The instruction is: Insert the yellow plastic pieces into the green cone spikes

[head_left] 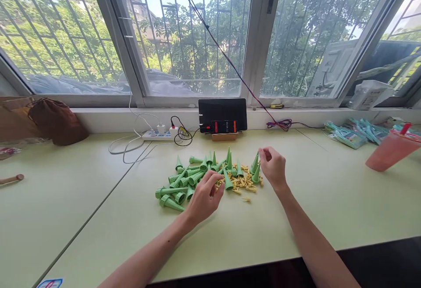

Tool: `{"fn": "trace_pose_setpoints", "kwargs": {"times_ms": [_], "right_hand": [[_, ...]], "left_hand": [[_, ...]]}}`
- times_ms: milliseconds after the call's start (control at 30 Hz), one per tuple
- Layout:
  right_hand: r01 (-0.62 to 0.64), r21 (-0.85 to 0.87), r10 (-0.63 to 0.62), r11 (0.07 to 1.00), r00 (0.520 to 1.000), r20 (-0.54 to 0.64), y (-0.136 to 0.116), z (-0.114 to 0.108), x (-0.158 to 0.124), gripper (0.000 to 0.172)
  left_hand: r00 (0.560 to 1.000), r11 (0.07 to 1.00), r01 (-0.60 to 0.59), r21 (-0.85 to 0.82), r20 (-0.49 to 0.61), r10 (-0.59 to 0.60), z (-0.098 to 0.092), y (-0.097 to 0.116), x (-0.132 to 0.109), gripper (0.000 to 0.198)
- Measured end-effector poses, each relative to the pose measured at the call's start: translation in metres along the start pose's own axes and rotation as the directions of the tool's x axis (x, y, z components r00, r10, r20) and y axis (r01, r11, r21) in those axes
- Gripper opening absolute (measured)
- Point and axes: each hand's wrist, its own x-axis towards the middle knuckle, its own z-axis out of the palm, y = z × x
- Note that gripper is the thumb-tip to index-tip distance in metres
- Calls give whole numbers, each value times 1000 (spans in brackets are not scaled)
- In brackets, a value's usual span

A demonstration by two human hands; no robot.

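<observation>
Green cones (184, 181) and small yellow pieces (242, 183) are found heaped loose on the table (312, 217); none is seen joined or set aside. The left hand (205, 198) is curled at the heap, grip not determinable. The right hand (273, 168) is raised, fingertips pinched together.

Bright daylight pours in through the windows (197, 33) along the far edge of the surface (296, 217), leaving sky and foliage partly washed out. The pale surface is evenly lit, with soft, short shadows falling toward the near edge under the forearms. Wide-angle distortion bows the window frames toward the corners. Focus is sharp throughout, with no motion blur.
</observation>
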Motion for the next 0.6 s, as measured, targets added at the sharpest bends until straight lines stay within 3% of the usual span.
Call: {"fn": "trace_pose_setpoints", "kwargs": {"times_ms": [367,600], "right_hand": [[-84,-40,88,996,990,111,-10,-5,-2,48],[-113,-10,113,993,977,182,-7,-6,-1,41]], "left_hand": [[1000,1000,7,8,0,-7,-1,1,0,7],[1000,1000,16,23,-1,-16,-1,1,0,8]]}}
